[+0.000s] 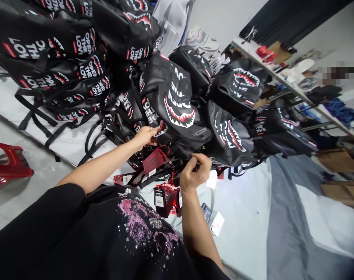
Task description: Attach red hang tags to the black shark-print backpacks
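A black backpack (179,97) with a printed shark mouth and white lettering stands in front of me, among several like it. My left hand (147,138) is closed on the lower left side of this backpack, its fingertips partly hidden. Just below that hand hangs a dark red tag (155,160) with a red string loop. My right hand (196,171) is curled in a pinch near the backpack's lower right edge; what its fingers hold is hidden or too small to see. A bunch of red and black tags (165,198) on red strings lies between my forearms.
Stacked black backpacks (57,70) rise at the left, their straps hanging down. More backpacks (235,132) stand at the right. A white box-like item (217,223) lies on the pale sheet (243,217). A red stool (9,165) stands at far left; loaded shelves (293,89) are behind.
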A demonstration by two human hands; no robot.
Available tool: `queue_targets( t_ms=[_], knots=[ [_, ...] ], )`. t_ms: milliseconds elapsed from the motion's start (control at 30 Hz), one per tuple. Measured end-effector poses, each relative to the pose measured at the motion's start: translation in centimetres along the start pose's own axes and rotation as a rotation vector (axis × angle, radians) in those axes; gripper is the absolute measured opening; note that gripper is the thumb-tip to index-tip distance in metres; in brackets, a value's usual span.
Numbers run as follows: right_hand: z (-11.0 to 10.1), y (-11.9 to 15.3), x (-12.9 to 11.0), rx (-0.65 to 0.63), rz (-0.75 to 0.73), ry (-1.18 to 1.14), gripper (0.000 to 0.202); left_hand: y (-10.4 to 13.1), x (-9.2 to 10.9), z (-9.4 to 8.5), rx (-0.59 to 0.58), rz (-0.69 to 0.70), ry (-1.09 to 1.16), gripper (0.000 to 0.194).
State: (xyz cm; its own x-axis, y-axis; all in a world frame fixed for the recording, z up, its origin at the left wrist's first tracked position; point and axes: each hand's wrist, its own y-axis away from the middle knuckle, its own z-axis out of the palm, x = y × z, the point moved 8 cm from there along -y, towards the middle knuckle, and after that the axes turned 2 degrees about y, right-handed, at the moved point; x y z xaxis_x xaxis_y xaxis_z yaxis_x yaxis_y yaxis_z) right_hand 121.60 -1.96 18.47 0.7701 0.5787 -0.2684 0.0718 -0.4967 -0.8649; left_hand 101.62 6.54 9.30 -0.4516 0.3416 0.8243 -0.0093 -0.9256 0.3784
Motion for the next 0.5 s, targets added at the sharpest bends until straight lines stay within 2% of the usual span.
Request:
queue_targets(
  t_ms=[67,167,267,333,367,500],
  knots=[
    [1.4,3.3,1.2,-0.116,0.052,-0.007,0.012,0.2,0.7,0.6,-0.008,0.032,0.009,0.022],
    [5.1,7.7,4.3,-0.357,0.113,0.074,0.016,0.5,2.1,2.3,-0.049,0.071,0.000,0.022],
    [8.7,10.1,7.6,-0.596,0.200,0.224,0.026,0.7,2.8,3.3,-0.060,0.085,0.000,0.022],
    [10.2,10.3,8.5,-0.730,0.225,0.250,0.021,0.7,2.7,3.2,-0.047,0.083,-0.004,0.022],
    [10.4,9.9,8.5,-0.754,0.222,0.244,0.020,0.6,2.5,2.9,-0.036,0.079,-0.006,0.022],
    [9.1,7.0,7.4,-0.646,0.209,0.203,0.024,0.2,1.7,1.5,0.014,0.081,0.006,0.024]
  ],
)
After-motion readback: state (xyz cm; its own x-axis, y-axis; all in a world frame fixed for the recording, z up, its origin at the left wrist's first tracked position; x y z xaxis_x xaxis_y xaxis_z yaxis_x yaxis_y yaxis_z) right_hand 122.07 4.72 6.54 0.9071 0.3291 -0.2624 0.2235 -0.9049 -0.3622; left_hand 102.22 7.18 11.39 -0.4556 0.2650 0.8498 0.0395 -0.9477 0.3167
